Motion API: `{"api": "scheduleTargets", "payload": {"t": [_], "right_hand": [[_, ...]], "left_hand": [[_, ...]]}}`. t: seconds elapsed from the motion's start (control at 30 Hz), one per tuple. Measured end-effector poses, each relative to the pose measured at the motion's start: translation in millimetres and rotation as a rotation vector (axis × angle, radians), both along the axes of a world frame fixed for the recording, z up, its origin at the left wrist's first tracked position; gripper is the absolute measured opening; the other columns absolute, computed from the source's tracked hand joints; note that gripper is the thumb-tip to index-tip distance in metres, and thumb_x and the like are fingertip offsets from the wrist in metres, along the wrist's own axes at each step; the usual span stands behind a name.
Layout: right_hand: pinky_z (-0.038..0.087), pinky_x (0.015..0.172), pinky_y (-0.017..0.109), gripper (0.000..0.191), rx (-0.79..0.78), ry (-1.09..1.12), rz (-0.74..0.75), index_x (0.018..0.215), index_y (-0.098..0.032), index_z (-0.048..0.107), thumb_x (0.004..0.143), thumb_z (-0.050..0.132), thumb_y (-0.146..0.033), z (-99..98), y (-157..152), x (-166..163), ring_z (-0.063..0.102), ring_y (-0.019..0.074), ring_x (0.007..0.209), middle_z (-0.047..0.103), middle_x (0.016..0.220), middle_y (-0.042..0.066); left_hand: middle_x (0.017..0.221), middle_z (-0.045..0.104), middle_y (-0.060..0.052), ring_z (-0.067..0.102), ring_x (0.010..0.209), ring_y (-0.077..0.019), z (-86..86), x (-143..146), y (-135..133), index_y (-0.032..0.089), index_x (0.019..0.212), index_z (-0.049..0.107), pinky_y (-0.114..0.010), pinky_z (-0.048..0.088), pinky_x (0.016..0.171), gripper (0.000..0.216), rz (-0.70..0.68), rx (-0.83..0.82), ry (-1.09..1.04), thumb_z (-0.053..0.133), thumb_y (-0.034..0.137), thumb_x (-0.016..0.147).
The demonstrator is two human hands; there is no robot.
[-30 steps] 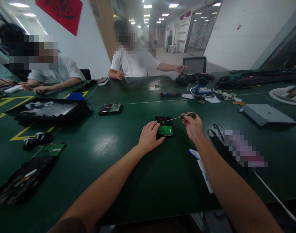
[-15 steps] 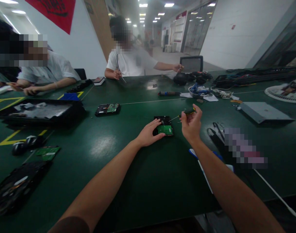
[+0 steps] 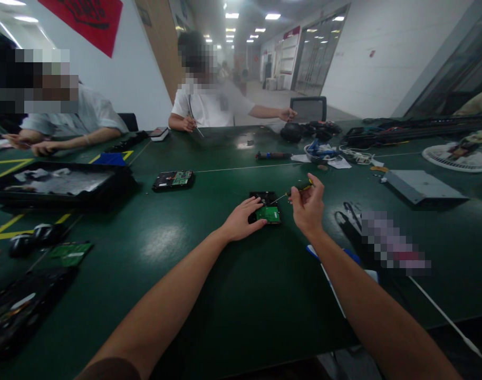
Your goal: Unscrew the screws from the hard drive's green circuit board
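Observation:
A black hard drive with a green circuit board [image 3: 268, 215] lies on the dark green table, circuit side up. My left hand [image 3: 243, 220] grips it from the left, fingers along the far part and thumb at the near edge. In my right hand [image 3: 309, 206] is a screwdriver [image 3: 300, 188] with a dark and yellow handle, fingers closed round it. Its thin shaft slants down to the left, and the tip is at the drive's dark part; whether it sits in a screw is too small to tell.
Another hard drive [image 3: 173, 180] lies left of centre, a black tray [image 3: 126, 179] farther left. A grey metal box [image 3: 425, 187] and a white fan grille [image 3: 456, 158] stand right. A dark cylindrical tool [image 3: 272, 155] lies beyond my hands. Two people [image 3: 209, 105] sit across the table.
The view has shifted slightly. The screwdriver's tip has moved a little left and down over the drive, with my right hand following. My left hand keeps its hold on the drive.

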State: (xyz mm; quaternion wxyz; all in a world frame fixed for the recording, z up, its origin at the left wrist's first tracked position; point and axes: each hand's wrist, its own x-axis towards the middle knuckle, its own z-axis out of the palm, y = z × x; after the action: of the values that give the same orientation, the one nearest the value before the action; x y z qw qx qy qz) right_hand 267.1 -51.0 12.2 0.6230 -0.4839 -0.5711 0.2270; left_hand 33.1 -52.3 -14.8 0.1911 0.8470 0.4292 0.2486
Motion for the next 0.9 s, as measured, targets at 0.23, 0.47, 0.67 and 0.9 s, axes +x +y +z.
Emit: {"api": "scheduleTargets", "payload": {"t": [0.23, 0.47, 0.67, 0.9], "right_hand": [[0.058, 0.095, 0.043, 0.061, -0.018, -0.014, 0.045, 0.149, -0.032, 0.037, 0.095, 0.064, -0.041, 1.7, -2.4, 0.0, 0.070, 0.0214, 0.091, 0.068, 0.117, 0.008], [0.056, 0.100, 0.050, 0.063, -0.015, -0.068, 0.030, 0.151, -0.035, 0.043, 0.093, 0.068, -0.039, 1.9, -5.6, -1.0, 0.070, 0.0251, 0.098, 0.067, 0.128, 0.008], [0.055, 0.104, 0.050, 0.061, 0.009, -0.105, 0.015, 0.149, -0.035, 0.050, 0.091, 0.070, -0.036, 4.9, -10.2, -7.5, 0.070, 0.0258, 0.100, 0.066, 0.131, 0.007], [0.052, 0.110, 0.050, 0.059, 0.006, -0.097, 0.043, 0.146, -0.035, 0.053, 0.090, 0.070, -0.039, 5.1, -13.0, -12.4, 0.066, 0.0291, 0.116, 0.063, 0.137, 0.007]], "left_hand": [[0.161, 0.045, -0.013, 0.034, 0.155, -0.0290, -1.1, 0.0, 1.1, 0.019, 0.150, 0.052, -0.053, 0.030, 0.128, 0.070, -0.014, 0.019, 0.000, 0.063, 0.058, 0.092], [0.161, 0.046, -0.012, 0.034, 0.155, -0.0293, -1.8, 0.7, 1.8, 0.020, 0.149, 0.052, -0.053, 0.032, 0.127, 0.068, -0.017, 0.030, 0.004, 0.064, 0.056, 0.092], [0.159, 0.048, -0.013, 0.036, 0.154, -0.0289, -2.1, 0.7, 0.9, 0.018, 0.147, 0.055, -0.052, 0.032, 0.127, 0.067, -0.010, 0.042, -0.008, 0.065, 0.056, 0.092], [0.158, 0.049, -0.013, 0.037, 0.154, -0.0301, -2.9, 3.1, 0.4, 0.019, 0.145, 0.056, -0.053, 0.033, 0.126, 0.067, 0.007, 0.055, -0.007, 0.066, 0.055, 0.091]]}}
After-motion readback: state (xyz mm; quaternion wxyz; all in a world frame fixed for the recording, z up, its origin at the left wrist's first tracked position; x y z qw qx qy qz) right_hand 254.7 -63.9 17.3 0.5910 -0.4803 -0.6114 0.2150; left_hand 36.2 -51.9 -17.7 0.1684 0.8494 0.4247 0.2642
